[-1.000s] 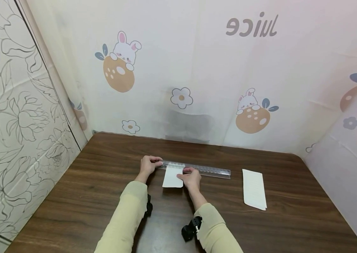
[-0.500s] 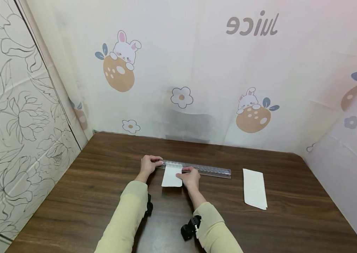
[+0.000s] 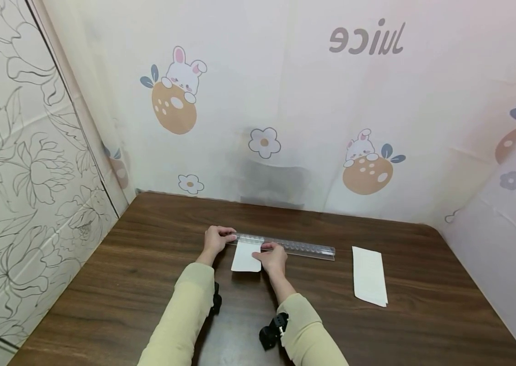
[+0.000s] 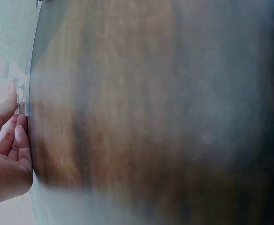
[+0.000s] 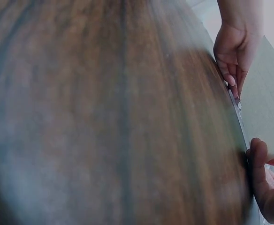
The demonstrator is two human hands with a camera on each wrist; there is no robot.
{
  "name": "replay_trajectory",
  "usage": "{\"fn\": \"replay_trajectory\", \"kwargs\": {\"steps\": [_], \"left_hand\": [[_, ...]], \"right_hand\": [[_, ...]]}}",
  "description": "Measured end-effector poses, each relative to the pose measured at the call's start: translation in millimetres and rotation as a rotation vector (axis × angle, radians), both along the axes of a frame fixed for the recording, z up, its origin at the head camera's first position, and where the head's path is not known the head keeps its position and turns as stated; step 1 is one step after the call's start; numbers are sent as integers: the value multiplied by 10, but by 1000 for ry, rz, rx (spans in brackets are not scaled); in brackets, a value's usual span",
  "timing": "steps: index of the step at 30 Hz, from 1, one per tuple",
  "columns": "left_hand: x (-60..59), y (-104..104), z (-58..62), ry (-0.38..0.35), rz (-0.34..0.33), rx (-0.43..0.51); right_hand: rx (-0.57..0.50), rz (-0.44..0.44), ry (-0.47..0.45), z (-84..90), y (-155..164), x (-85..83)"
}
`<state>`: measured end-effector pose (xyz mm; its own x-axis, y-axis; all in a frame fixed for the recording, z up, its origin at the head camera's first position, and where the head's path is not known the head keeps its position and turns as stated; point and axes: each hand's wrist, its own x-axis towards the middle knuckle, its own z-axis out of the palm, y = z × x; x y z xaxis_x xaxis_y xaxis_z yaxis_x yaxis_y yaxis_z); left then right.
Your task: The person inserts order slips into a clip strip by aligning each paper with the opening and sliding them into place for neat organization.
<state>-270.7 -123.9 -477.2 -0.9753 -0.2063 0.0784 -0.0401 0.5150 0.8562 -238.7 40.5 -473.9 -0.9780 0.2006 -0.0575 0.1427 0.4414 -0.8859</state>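
Clear plastic strip [image 3: 303, 248], pinched by left hand [image 3: 215, 239], may skew if right hand [image 3: 273, 258], pinching white paper [image 3: 245, 258], tugs sideways.

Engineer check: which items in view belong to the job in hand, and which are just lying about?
In the job:
clear plastic ruler-like strip, left end pinched by the left hand
small white rectangular paper, overlapping the strip, held by the right hand

Apparently lying about:
longer white rectangular paper, untouched on the dark brown wood-grain table
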Motion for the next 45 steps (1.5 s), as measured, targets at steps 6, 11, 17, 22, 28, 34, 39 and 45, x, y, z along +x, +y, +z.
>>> {"fn": "replay_trajectory", "kwargs": {"steps": [6, 11, 17, 22, 28, 34, 39, 45], "left_hand": [[-12, -2, -12, -7, -4, 7], [-21, -9, -16, 0, -8, 6], [-21, -9, -24, 8, -16, 11], [-5, -7, -21, 19, -23, 18], [14, -10, -18, 36, -27, 18], [4, -18, -41, 37, -22, 12], [-6, -21, -54, 30, -18, 10], [14, -6, -38, 36, -17, 12]], "right_hand": [[-6, -6, 7, 0, -21, 1], [-16, 1, 15, 18, -45, 9], [-23, 14, 15, 21, -77, 5], [-21, 20, 6, -6, -98, -8], [-23, 20, -12, -29, -117, -26], [-15, 18, -3, -37, -136, -33], [-14, 18, -18, -20, -150, -25], [-13, 28, -22, -20, -168, -22]]}}
